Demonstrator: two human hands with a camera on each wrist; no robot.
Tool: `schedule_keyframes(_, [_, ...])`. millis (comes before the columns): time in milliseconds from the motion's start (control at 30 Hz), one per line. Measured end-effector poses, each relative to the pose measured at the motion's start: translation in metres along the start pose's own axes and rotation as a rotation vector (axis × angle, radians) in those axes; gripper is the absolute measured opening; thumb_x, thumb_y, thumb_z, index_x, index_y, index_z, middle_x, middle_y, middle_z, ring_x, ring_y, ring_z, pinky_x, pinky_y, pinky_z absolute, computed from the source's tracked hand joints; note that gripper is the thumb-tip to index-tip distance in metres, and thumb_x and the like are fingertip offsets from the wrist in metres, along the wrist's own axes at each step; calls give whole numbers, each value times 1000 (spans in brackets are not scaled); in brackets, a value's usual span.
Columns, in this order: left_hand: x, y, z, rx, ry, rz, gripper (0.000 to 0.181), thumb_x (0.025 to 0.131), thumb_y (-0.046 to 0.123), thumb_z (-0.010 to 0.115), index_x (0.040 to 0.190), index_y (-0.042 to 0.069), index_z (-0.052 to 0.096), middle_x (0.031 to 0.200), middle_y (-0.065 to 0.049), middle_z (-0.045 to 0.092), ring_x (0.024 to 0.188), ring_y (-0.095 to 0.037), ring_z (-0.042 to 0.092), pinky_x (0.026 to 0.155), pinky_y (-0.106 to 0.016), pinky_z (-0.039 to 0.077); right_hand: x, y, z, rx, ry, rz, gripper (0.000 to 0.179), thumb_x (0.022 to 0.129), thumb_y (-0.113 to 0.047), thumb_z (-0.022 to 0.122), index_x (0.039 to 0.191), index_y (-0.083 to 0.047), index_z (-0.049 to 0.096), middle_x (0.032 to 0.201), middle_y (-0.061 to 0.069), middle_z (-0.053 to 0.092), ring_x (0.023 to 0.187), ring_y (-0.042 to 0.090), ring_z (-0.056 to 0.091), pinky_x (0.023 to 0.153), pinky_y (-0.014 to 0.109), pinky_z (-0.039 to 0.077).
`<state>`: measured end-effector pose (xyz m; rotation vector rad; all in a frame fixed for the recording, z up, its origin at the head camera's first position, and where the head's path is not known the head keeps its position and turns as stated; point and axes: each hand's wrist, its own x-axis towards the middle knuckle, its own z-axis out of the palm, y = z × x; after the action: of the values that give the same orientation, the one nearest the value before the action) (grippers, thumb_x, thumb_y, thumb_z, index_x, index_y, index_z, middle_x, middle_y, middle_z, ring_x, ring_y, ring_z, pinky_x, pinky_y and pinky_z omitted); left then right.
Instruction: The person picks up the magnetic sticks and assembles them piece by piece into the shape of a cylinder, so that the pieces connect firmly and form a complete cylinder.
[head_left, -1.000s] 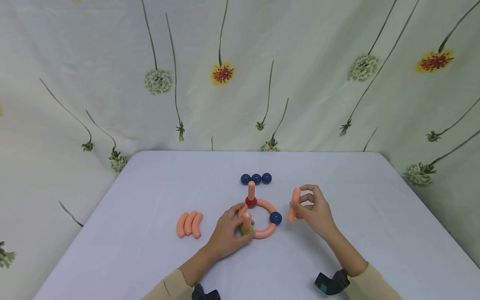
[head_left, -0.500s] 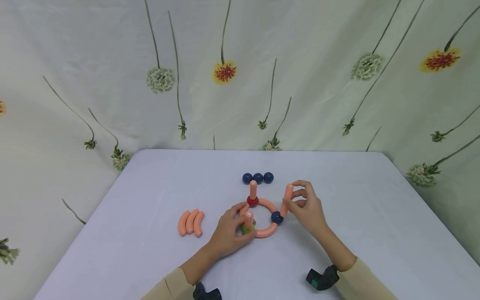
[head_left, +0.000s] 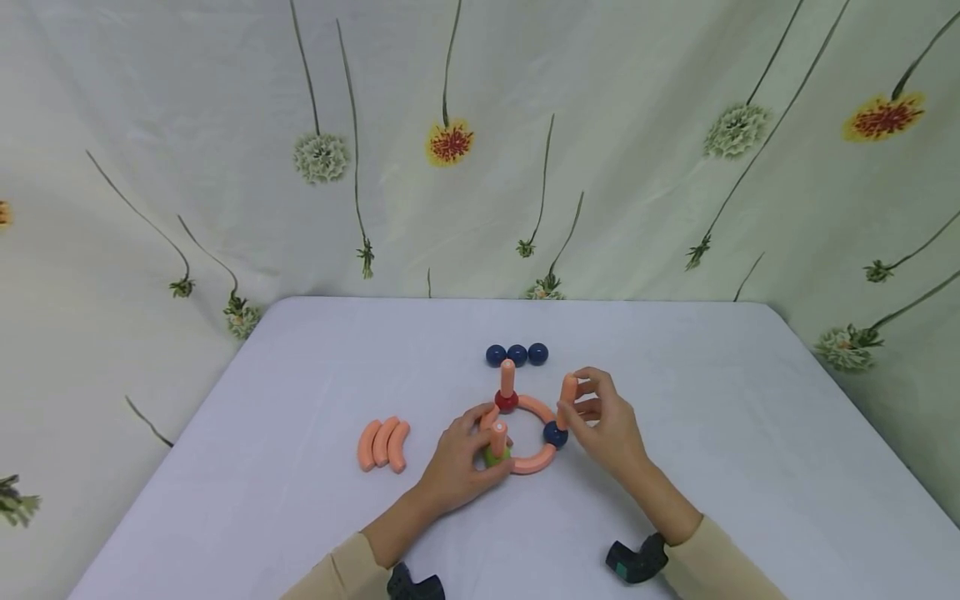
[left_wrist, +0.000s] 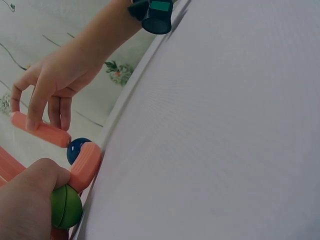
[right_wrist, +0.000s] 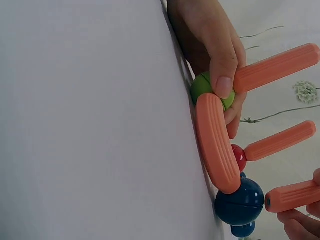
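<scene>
A ring of curved orange rods [head_left: 534, 463] lies on the table, joined by a blue ball [head_left: 556, 434], a red ball [head_left: 506, 401] and a green ball [right_wrist: 201, 86]. One straight orange rod [head_left: 507, 377] stands upright on the red ball, another upright rod [right_wrist: 277, 67] on the green one. My left hand [head_left: 457, 462] grips the ring at the green ball, its thumb pressed against that ball. My right hand [head_left: 611, 425] pinches a straight orange magnetic rod [head_left: 567, 400] upright, its lower end right by the top of the blue ball; whether they touch, I cannot tell.
Three loose blue balls [head_left: 517, 356] sit in a row behind the ring. To its left lie three curved orange rods [head_left: 382, 443] side by side. A flower-printed cloth [head_left: 600, 150] hangs behind the white table [head_left: 300, 350].
My right hand has moved left with the straight rod, from beside the ring to over the blue ball, and the rod is more upright. My left hand stays on the ring.
</scene>
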<state>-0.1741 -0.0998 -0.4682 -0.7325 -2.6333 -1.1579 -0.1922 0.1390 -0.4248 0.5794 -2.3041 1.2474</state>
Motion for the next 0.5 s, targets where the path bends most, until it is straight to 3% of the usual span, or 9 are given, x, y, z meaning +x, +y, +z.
schedule_keyframes(367, [0,0,0,8,-8,1,20,85,39,70,97,23,71,143,-14,45,129,-37,43,99,-65,32,-3,4,4,-15,27,-62,53,80,1,76,122,-2,43,94,12,63,76,22,69,64,33,57])
schedule_keyframes(500, [0,0,0,8,-5,0,20,85,39,71,97,23,72,143,-14,45,128,-38,43,98,-65,32,-4,6,5,29,20,-40,54,77,3,77,121,1,45,91,11,65,76,22,68,64,33,56])
